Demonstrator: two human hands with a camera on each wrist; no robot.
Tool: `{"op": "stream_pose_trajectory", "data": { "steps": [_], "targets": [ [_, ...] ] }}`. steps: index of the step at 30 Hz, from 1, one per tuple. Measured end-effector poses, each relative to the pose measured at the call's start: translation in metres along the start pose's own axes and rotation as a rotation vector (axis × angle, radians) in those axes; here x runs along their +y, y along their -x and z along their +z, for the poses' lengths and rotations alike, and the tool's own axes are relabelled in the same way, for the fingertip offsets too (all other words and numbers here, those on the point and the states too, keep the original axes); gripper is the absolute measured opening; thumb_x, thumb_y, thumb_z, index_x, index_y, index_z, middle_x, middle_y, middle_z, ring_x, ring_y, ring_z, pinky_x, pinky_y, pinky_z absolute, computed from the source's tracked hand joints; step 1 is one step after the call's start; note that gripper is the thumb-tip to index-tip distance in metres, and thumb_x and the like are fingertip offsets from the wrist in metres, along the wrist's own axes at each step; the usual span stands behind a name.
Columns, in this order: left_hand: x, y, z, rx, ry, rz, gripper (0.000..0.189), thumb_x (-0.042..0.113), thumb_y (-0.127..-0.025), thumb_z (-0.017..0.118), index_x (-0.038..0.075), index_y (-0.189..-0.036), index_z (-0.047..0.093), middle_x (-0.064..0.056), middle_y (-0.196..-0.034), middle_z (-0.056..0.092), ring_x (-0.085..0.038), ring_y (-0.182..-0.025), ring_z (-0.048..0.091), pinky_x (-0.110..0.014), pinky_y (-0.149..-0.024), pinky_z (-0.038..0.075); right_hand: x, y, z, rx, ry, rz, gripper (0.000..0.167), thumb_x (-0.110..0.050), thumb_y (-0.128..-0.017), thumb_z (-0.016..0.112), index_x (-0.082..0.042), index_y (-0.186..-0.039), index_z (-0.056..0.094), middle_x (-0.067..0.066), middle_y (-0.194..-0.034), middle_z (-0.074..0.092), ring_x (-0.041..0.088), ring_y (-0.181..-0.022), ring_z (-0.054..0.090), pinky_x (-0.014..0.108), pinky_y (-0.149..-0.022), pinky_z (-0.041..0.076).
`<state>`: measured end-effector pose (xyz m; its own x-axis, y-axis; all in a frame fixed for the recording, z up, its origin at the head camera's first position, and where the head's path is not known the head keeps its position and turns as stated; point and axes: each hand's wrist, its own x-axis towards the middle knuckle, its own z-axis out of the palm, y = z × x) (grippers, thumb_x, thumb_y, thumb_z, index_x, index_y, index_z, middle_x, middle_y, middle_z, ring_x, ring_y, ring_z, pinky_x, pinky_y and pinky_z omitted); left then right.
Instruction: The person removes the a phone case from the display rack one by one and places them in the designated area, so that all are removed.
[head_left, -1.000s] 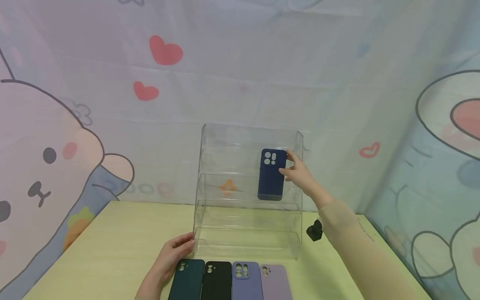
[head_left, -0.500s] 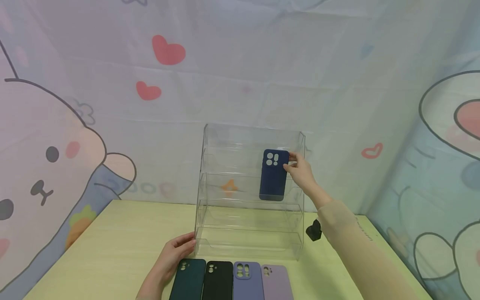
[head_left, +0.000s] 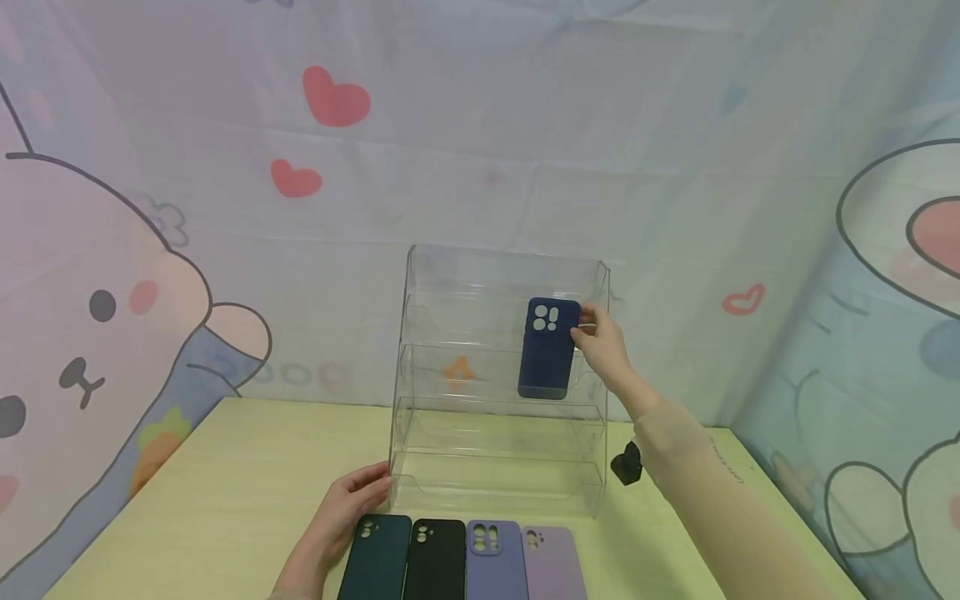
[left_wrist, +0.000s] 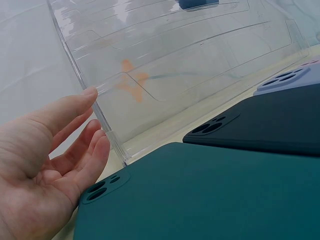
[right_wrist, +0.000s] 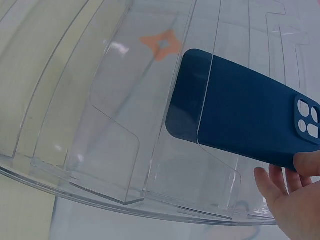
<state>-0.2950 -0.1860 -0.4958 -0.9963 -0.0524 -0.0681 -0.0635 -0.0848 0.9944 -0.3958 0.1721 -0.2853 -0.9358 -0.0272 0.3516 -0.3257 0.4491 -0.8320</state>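
Note:
A dark blue phone case (head_left: 547, 350) stands upright in a clear acrylic display rack (head_left: 480, 433), towards its right side. Its lower end sits behind the transparent front lip of a middle tier. My right hand (head_left: 603, 346) pinches the case's upper right edge, thumb in front; in the right wrist view that hand (right_wrist: 297, 200) is beside the camera cutouts. My left hand (head_left: 341, 512) holds the rack's left side edge low down. Up close in the left wrist view, the thumb and curled fingertips of this hand (left_wrist: 55, 170) touch that edge.
In front of the rack lie a dark green case (head_left: 377, 558), a black case (head_left: 437, 562), a periwinkle case (head_left: 497, 571) and a lilac case (head_left: 555, 567) in a row on the pale yellow table (head_left: 247, 483). A black object (head_left: 627, 463) is right of the rack. A printed curtain hangs behind.
My right thumb has slid from the front of the dark blue case towards its right edge. The case stays in the same tier. My left hand keeps its place at the rack.

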Motion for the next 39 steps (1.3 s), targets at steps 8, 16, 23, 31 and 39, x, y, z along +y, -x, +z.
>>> {"op": "stream_pose_trajectory", "data": {
  "steps": [8, 16, 23, 31, 39],
  "targets": [
    [0.001, -0.001, 0.001, -0.007, 0.011, -0.002, 0.047, 0.011, -0.094, 0.065, -0.009, -0.134, 0.053, -0.023, -0.133, 0.057, -0.022, -0.112, 0.063, -0.028, -0.092, 0.057, 0.004, 0.003, 0.004, 0.019, -0.084, 0.032, 0.042, 0.0, -0.1, 0.045, 0.005, -0.141, 0.038, 0.023, -0.131, 0.047, 0.033, -0.117, 0.054, 0.029, -0.093, 0.056],
    [0.001, -0.001, 0.001, -0.003, 0.012, 0.0, 0.046, 0.011, -0.094, 0.065, -0.008, -0.134, 0.053, -0.023, -0.133, 0.057, -0.023, -0.112, 0.063, -0.028, -0.092, 0.057, 0.007, 0.001, 0.003, 0.016, -0.1, 0.033, 0.043, -0.001, -0.101, 0.046, 0.006, -0.142, 0.036, 0.024, -0.133, 0.047, 0.031, -0.118, 0.054, 0.029, -0.093, 0.056],
    [0.001, 0.0, -0.001, -0.002, 0.008, 0.0, 0.047, 0.011, -0.094, 0.065, -0.009, -0.134, 0.053, -0.024, -0.134, 0.056, -0.024, -0.114, 0.062, -0.027, -0.092, 0.057, 0.007, 0.002, 0.003, 0.02, -0.115, 0.024, 0.043, -0.002, -0.101, 0.048, 0.005, -0.142, 0.038, 0.021, -0.129, 0.049, 0.025, -0.113, 0.055, 0.025, -0.089, 0.056],
    [-0.001, -0.001, 0.0, -0.006, 0.005, 0.004, 0.046, 0.01, -0.094, 0.064, -0.009, -0.134, 0.053, -0.023, -0.133, 0.057, -0.024, -0.113, 0.062, -0.027, -0.092, 0.057, 0.0, 0.005, 0.002, 0.077, -0.132, -0.018, 0.04, 0.0, -0.099, 0.052, 0.004, -0.138, 0.046, 0.019, -0.124, 0.055, 0.009, -0.098, 0.059, 0.017, -0.082, 0.056],
    [0.0, 0.0, -0.001, -0.003, 0.012, -0.001, 0.047, 0.01, -0.094, 0.064, -0.009, -0.135, 0.052, -0.024, -0.133, 0.056, -0.022, -0.112, 0.063, -0.026, -0.091, 0.057, -0.016, 0.01, -0.002, 0.097, -0.182, -0.066, 0.037, 0.002, -0.098, 0.053, 0.005, -0.134, 0.048, 0.017, -0.12, 0.056, 0.002, -0.092, 0.058, 0.016, -0.082, 0.057]
  ]
}}
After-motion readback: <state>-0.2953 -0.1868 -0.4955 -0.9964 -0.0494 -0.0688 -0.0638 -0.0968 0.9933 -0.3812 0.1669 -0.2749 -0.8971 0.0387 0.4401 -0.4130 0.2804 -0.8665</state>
